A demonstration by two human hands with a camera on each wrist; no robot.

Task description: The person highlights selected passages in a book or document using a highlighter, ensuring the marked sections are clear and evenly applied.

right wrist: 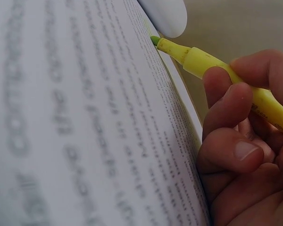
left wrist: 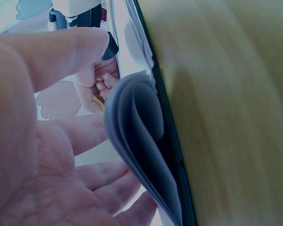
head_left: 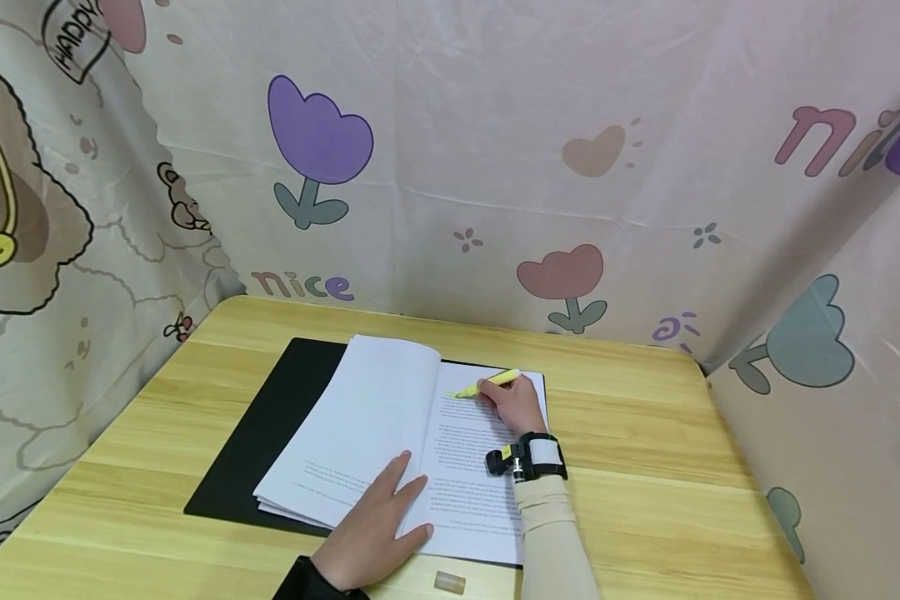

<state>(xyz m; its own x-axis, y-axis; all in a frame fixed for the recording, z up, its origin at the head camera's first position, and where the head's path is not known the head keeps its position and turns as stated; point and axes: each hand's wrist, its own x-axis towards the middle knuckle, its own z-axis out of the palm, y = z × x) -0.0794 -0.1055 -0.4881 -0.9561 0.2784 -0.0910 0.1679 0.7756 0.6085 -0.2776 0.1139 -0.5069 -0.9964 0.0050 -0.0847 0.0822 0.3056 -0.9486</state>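
Note:
An open document in a black folder (head_left: 247,450) lies on the table, its right page (head_left: 472,492) covered with lines of print. My right hand (head_left: 517,404) pinches an uncapped yellow highlighter (right wrist: 212,66), whose green-looking tip sits near the top line of that page. Faint yellow marking shows around the tip in the head view. My left hand (head_left: 375,525) rests with spread fingers over the fold at the bottom, its fingertips on the paper. The left page (head_left: 367,408) bears only a few printed lines, and its stacked sheets (left wrist: 132,132) curl up beside the left hand.
Under the folder is a light wooden table (head_left: 645,500). A small brownish block-like piece (head_left: 450,582) lies at the near edge, right of the left hand. Patterned cloth (head_left: 435,150) hangs behind and along both sides. A camera (head_left: 504,458) is strapped to the right wrist.

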